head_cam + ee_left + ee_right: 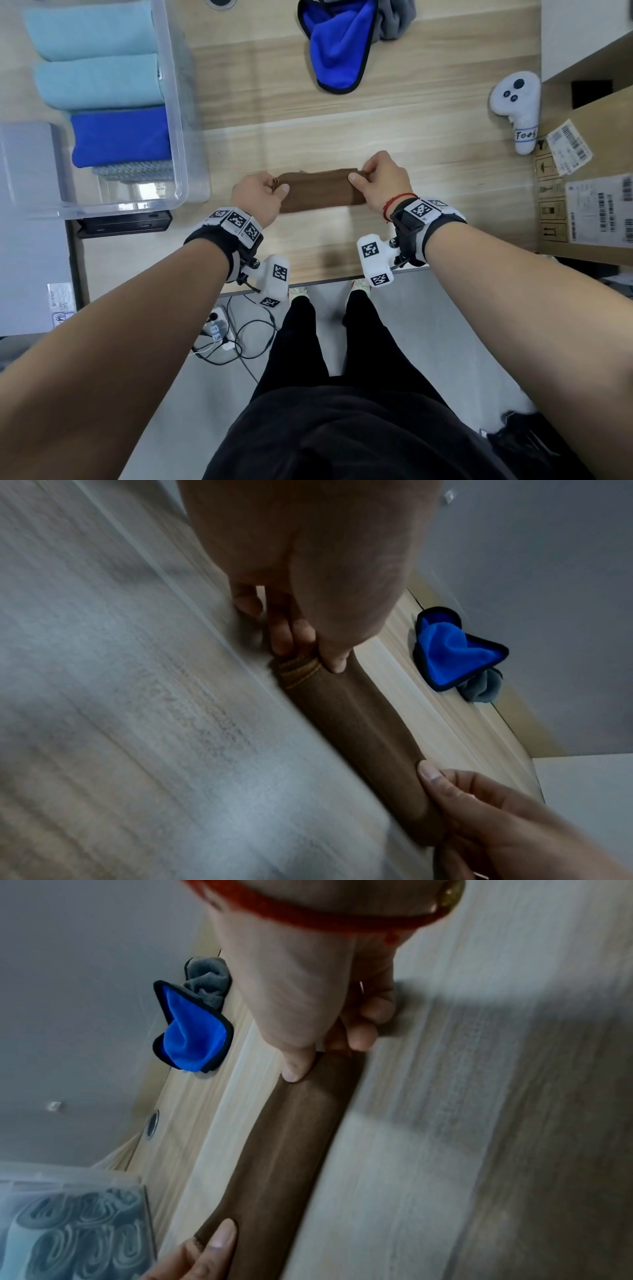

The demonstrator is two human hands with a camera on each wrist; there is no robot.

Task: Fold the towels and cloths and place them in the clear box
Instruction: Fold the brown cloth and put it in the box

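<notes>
A brown cloth (320,192), folded into a narrow band, lies on the wooden table (308,116) in front of me. My left hand (270,192) pinches its left end, thumb on top and fingers curled under the stitched edge (298,669). My right hand (368,181) pinches the right end the same way, thumb (296,1066) pressed on the cloth (284,1150). The clear box (178,144) stands at the left with two light blue towels (96,54), a blue one (120,137) and a patterned one folded inside. A loose blue cloth (339,44) with black trim lies at the far edge.
A grey cloth (397,17) lies bunched behind the blue one. A white controller (517,106) and a cardboard box (589,178) sit at the right. A black device (126,224) lies below the clear box. The table's front edge is close to my wrists.
</notes>
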